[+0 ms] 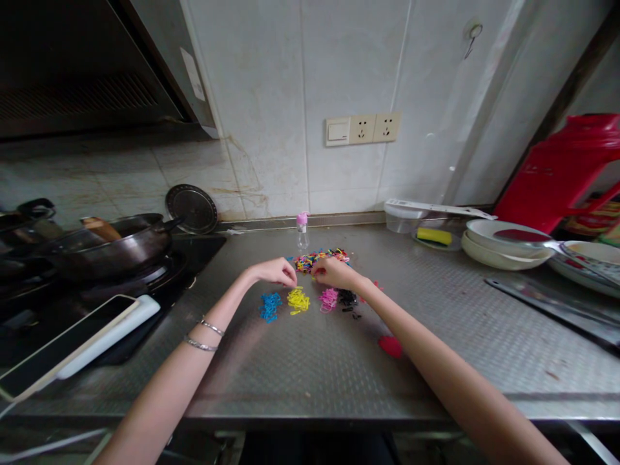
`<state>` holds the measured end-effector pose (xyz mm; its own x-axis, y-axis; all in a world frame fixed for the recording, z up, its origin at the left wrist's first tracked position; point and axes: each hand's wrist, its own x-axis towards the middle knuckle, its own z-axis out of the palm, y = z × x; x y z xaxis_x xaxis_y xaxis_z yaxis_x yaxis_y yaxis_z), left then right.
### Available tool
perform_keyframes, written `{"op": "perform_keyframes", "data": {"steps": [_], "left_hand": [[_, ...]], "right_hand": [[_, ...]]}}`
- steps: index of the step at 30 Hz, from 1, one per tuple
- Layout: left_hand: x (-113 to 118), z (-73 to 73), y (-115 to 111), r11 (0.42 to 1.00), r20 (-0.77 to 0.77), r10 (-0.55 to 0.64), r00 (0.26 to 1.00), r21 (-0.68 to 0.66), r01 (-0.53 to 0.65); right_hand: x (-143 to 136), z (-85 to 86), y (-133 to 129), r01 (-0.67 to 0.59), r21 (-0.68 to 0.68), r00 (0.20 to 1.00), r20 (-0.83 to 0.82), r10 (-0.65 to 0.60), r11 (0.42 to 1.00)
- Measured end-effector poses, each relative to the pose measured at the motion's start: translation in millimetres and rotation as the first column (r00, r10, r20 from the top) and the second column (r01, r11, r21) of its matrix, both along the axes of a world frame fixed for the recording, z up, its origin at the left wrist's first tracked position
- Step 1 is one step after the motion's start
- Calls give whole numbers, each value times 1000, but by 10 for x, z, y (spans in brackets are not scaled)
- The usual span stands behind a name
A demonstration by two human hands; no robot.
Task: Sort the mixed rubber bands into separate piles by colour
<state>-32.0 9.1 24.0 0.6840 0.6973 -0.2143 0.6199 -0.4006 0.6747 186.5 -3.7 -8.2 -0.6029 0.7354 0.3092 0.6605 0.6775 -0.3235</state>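
My left hand [278,272] is closed, fingers bent downward, just above the yellow plastic safety pins [298,300]. My right hand [334,272] pinches at the near edge of a mixed-colour heap of small plastic pins [322,259], with a speck of yellow by its fingertips. What either hand holds, if anything, is too small to tell. Sorted heaps lie nearer me: blue pins [270,307] on the left, pink pins [328,299] and black pins [347,298] on the right. Some red pins [377,287] show partly behind my right forearm.
A small clear bottle with a pink cap [302,230] stands behind the heaps. A red flat piece [390,346] lies by my right forearm. Left are a phone [68,342] and a pan [116,248] on the stove; right are bowls [504,252], a knife [557,313] and a red thermos [557,171].
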Motion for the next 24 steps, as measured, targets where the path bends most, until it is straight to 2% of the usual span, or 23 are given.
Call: {"op": "perform_keyframes", "data": {"steps": [4, 8, 14, 19, 24], "left_hand": [[18, 39, -49, 999, -3, 13, 1000, -51, -13], [-9, 48, -29, 996, 71, 89, 994, 6, -89], [-45, -23, 52, 974, 156, 202, 967, 68, -215], [-80, -208, 208, 917, 227, 347, 910, 123, -380], [-143, -352, 306, 843, 245, 433, 868, 230, -486]], "right_hand": [[-57, -18, -42, 26, 7, 998, 50, -27, 1000], [-81, -34, -64, 27, -14, 997, 78, -26, 1000], [-85, -71, -28, 10, -22, 1000, -20, -10, 1000], [-162, -29, -49, -118, -84, 979, -175, 102, 990], [-252, 52, -179, -326, -272, 942, -179, 285, 905]]}}
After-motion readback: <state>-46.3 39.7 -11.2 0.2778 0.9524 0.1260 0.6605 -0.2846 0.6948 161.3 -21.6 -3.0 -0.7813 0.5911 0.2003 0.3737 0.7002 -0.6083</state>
